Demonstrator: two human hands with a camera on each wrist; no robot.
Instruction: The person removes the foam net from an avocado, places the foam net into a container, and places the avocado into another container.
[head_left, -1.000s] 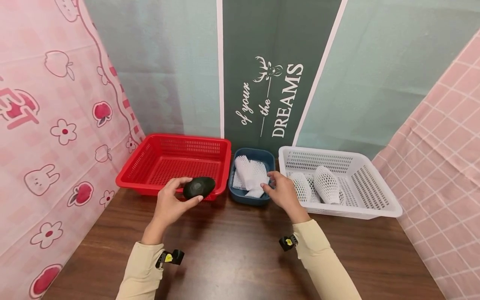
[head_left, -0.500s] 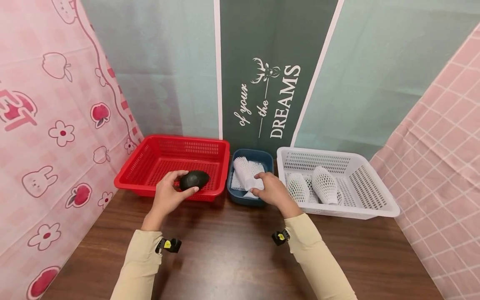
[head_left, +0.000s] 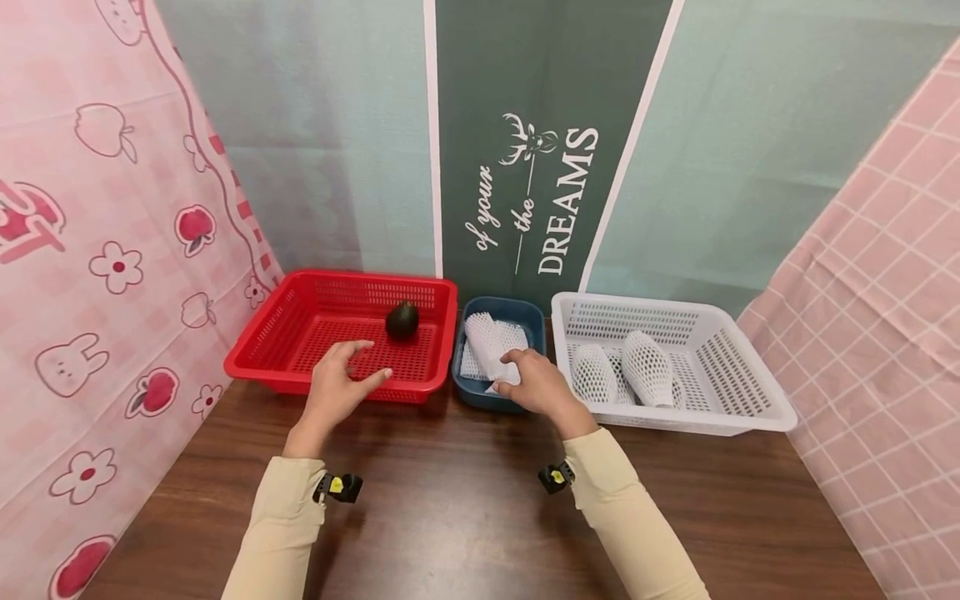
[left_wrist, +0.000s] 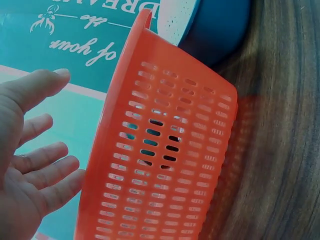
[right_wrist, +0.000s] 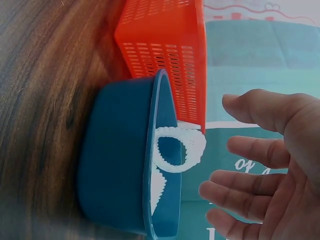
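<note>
A dark green avocado stands in the right part of the red basket. My left hand hovers over that basket's front rim with fingers and thumb spread, holding nothing. Over the blue bin hangs my right hand, fingers apart and slightly bent, close to a white foam net sleeve. In the right wrist view the sleeve's round mouth faces the fingers, with a gap between. More white foam netting lies beneath it in the bin.
On the right, a white basket holds several things in foam nets, among them a wrapped one and a greenish one. Printed cloths hang behind and at both sides. The brown wooden table extends in front.
My left hand has let go of the avocado, which now sits in the red basket. The right hand has moved left over the blue bin and its foam sleeves.
</note>
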